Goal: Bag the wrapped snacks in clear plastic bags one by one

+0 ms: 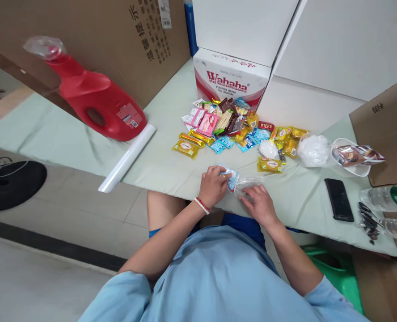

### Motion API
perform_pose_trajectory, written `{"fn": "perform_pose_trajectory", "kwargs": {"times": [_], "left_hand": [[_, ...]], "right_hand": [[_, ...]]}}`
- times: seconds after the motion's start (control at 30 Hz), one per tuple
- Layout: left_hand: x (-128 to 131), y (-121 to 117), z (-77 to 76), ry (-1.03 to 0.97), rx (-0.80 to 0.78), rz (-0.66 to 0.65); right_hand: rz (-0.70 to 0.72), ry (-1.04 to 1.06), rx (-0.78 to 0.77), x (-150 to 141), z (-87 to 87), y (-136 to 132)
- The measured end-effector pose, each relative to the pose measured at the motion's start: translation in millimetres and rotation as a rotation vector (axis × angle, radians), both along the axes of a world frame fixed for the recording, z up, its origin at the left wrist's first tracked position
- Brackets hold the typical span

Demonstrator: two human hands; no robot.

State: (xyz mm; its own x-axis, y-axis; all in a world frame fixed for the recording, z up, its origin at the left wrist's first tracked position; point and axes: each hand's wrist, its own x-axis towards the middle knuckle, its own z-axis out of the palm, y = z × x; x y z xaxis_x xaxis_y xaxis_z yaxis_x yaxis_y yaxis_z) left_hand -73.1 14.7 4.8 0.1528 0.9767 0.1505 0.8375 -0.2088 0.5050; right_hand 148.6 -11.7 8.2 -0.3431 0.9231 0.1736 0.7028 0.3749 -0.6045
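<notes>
A small blue-and-white snack packet (232, 179) lies at the table's front edge, with my left hand (213, 185) closed on its left end. Clear plastic film or bag (250, 181) extends from the packet towards the right. My right hand (260, 205) has its thumb and curled fingers at the lower edge of this plastic; part of the plastic is hidden by the fingers. Just beyond my hands is a heap of wrapped snacks: pink wafer packs (208, 124), yellow packets (185, 149), blue sachets (247, 143) and brown-wrapped sticks (228, 112).
A red jug (98, 100) and a white roll (127, 158) stand and lie at left. Behind the heap is a Wahaha carton (232, 78). Rightward are bundled clear plastic (314, 151), a white bowl (356, 169), a phone (339, 200), scissors (368, 214) and plastic bottles (379, 199).
</notes>
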Motion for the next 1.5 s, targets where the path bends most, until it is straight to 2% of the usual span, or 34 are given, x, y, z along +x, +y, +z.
{"fn": "perform_pose_trajectory", "kwargs": {"times": [0.1, 0.27, 0.33, 0.47, 0.57, 0.67, 0.77, 0.87, 0.97, 1.07, 1.17, 1.3, 1.5], "left_hand": [[-1, 0, 0.5, -0.003, 0.005, -0.018], [-2, -4, 2.1, -0.03, 0.07, -0.062], [-2, -5, 2.1, -0.038, 0.099, -0.09], [3, -9, -1.2, -0.01, 0.142, -0.113], [12, -10, -5.3, 0.031, 0.16, -0.067], [21, -9, -8.7, 0.055, 0.166, -0.002], [27, -7, -11.1, 0.054, 0.165, 0.024], [28, -7, -12.2, 0.047, 0.157, 0.021], [29, -7, -12.4, 0.038, 0.151, 0.032], [29, -8, -12.2, 0.027, 0.151, 0.057], [28, -10, -11.8, 0.026, 0.142, 0.083], [26, -12, -10.2, 0.035, 0.12, 0.104], [27, -12, -8.1, 0.037, 0.107, 0.092]], "right_hand": [[-0.064, 0.162, -0.142, 2, -7.1, 5], [-0.038, 0.335, -0.324, 15, -0.7, 14], [-0.103, 0.38, -0.39, 17, -3.8, 15], [-0.286, 0.427, -0.489, 17, -22.0, 16], [-0.334, 0.35, -0.43, 17, -32.3, 18], [-0.327, 0.253, -0.343, 18, -33.3, 20], [-0.314, 0.164, -0.208, 21, -24.0, 22], [-0.3, 0.057, 0.081, 20, -5.9, 30], [-0.1, -0.126, 0.229, 11, 13.2, 44], [0.139, -0.262, 0.201, -1, 24.7, 58], [0.196, -0.269, 0.17, -6, 28.1, 60], [0.177, -0.191, 0.133, -3, 19.3, 43], [0.251, -0.071, 0.09, 3, -24.3, 19]]}}
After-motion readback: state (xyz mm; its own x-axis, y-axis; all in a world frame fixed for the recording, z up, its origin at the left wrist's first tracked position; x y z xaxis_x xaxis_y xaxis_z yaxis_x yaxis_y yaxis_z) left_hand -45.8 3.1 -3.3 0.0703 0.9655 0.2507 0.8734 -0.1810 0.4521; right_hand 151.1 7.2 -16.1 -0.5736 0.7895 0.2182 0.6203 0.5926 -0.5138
